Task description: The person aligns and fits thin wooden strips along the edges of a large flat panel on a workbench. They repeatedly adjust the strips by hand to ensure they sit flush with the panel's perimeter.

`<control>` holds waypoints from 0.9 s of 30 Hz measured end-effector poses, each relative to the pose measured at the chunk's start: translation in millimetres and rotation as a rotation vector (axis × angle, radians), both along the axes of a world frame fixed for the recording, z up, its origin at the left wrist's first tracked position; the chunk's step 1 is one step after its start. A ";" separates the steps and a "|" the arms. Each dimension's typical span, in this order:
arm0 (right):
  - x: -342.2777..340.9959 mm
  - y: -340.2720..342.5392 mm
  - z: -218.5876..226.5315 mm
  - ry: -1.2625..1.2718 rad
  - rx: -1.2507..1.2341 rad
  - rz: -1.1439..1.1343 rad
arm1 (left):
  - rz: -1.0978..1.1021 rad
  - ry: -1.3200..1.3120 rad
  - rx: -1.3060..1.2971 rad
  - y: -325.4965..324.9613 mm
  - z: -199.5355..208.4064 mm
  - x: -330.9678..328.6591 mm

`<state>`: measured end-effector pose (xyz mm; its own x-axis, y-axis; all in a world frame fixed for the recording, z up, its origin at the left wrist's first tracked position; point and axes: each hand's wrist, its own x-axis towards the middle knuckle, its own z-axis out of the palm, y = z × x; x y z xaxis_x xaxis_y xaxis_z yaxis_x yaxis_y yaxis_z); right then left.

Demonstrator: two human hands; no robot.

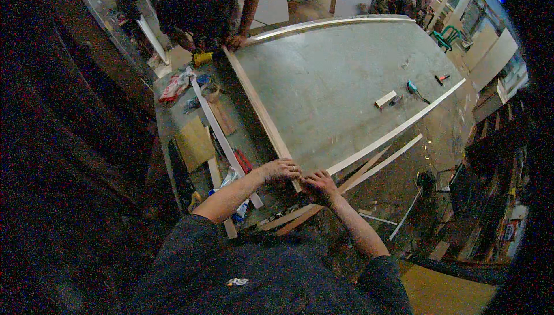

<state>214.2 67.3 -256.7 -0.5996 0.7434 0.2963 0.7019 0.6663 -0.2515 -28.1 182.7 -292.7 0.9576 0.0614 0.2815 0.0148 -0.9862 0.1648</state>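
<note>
- Left hand [280, 169]: palm down at the near end of a long wooden strip [259, 108], fingers bent and laid across its top; whether they close around it, cannot tell.
- Right hand [319, 186]: just beside the left, at the corner past the strip's end; fingers curled inward, tips hidden; cannot tell how far closed or whether anything is pinched.
- Wooden strip runs from under the left hand away and slightly left, along the side of a large grey surface [323, 78].
- At the strip's far end, well apart from the hands: co-worker [190, 12] bent over, one hand [236, 41] near the strip; yellow tool [202, 59] left of that end.
- Rightward from the right hand: long pale strip [398, 128] slants outward along the surface's near edge.
- Far side of the surface, well beyond both hands: second pale edging [329, 24], bowed by the lens.
- On the surface, out ahead and right of the hands: short wood block [385, 99], teal tool [411, 87], red-and-black tool [442, 79].
- Left of the left hand: red-handled tool [243, 161] near; white strip [222, 133] beyond it; brown sheet [195, 143] farther left; roll of tape [210, 91] farther ahead.
- Below and right of the right hand: loose slats [378, 166], some crossing.
</note>
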 end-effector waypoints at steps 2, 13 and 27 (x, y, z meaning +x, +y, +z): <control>1.1 1.1 -2.0 -0.079 -0.042 -0.013 | -0.002 -0.018 0.051 0.5 -0.6 0.5; 4.3 3.3 -24.9 -0.018 0.028 -0.008 | -0.007 -0.010 0.061 -1.3 13.5 -1.6; 2.5 5.4 -4.0 0.026 0.103 -0.022 | 0.006 -0.045 0.002 -1.5 28.4 -2.6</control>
